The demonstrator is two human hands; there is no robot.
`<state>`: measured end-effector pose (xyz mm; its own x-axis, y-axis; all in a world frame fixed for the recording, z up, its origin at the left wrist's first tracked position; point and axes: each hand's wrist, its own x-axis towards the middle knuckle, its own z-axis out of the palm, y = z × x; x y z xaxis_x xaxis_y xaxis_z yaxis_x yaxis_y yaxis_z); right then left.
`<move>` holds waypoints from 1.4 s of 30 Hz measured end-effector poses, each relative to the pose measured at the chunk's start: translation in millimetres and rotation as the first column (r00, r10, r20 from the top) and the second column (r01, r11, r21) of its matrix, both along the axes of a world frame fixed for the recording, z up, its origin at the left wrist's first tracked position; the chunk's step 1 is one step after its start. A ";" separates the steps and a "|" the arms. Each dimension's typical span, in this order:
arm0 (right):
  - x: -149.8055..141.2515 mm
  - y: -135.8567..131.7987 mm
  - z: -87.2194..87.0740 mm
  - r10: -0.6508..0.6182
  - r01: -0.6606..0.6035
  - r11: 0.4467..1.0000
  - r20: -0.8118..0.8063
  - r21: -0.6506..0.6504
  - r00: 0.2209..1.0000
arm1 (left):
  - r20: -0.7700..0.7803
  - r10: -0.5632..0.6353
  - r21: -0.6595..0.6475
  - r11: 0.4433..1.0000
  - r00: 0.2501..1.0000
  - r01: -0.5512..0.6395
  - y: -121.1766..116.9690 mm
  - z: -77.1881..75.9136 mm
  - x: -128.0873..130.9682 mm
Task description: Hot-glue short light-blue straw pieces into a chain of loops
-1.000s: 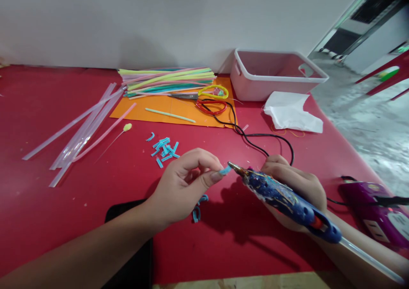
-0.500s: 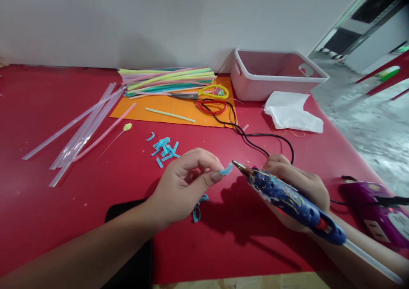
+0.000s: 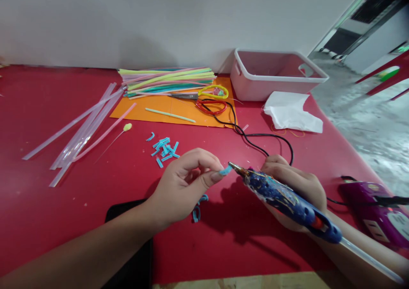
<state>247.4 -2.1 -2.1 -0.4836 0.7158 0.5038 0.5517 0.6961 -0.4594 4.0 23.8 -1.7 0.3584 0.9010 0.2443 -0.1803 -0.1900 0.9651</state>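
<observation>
My left hand (image 3: 183, 184) pinches a short blue straw piece (image 3: 226, 170) between thumb and forefinger, just above the red table (image 3: 64, 203). My right hand (image 3: 295, 186) grips a blue hot glue gun (image 3: 284, 199), its metal nozzle touching the straw piece. A clear glue stick (image 3: 370, 261) juts from the gun's rear. Under my left hand lie curled blue straw pieces (image 3: 197, 210). A heap of cut blue straw bits (image 3: 164, 148) sits further back.
A bundle of coloured straws (image 3: 166, 81), scissors (image 3: 204, 93) and an orange sheet (image 3: 179, 110) lie at the back. Clear glue sticks (image 3: 83, 129) at left. White bin (image 3: 275, 73), tissue (image 3: 292, 112), black cord (image 3: 255, 135), purple power strip (image 3: 373, 212) at right. A dark phone (image 3: 134, 255) lies near me.
The glue gun drew back slightly to the right half a second ago, then came forward again, so its nozzle meets the straw piece. My left hand has stayed put.
</observation>
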 end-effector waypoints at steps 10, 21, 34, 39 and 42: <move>-0.4 -1.4 -1.5 -0.005 0.006 1.000 -0.038 0.026 0.999 | 0.006 -0.005 -0.019 1.000 1.000 0.005 -1.9 -0.6 -1.4; 0.6 0.7 0.0 0.006 -0.006 1.000 0.018 0.020 1.000 | -0.033 0.009 -0.034 0.999 0.999 -0.010 -0.9 -0.1 0.0; 0.6 -0.3 -1.6 -0.012 0.013 0.999 -0.030 0.050 0.999 | -0.035 -0.004 -0.001 1.000 0.999 0.003 -1.1 -0.7 -0.8; 0.4 2.2 -4.9 0.062 -0.061 0.997 -0.035 0.048 0.997 | -0.018 -0.006 0.011 1.000 1.000 0.006 -0.7 -1.3 -1.0; 1.3 2.4 -7.4 0.065 -0.064 0.998 -0.039 0.029 0.997 | -0.014 -0.003 0.014 1.000 1.000 0.003 -0.3 -1.2 -1.0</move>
<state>248.7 0.3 -9.5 -0.5070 0.6692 0.5433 0.4869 0.7425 -0.4601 3.0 23.5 -2.9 0.3643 0.8966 0.2518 -0.1678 -0.2028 0.9647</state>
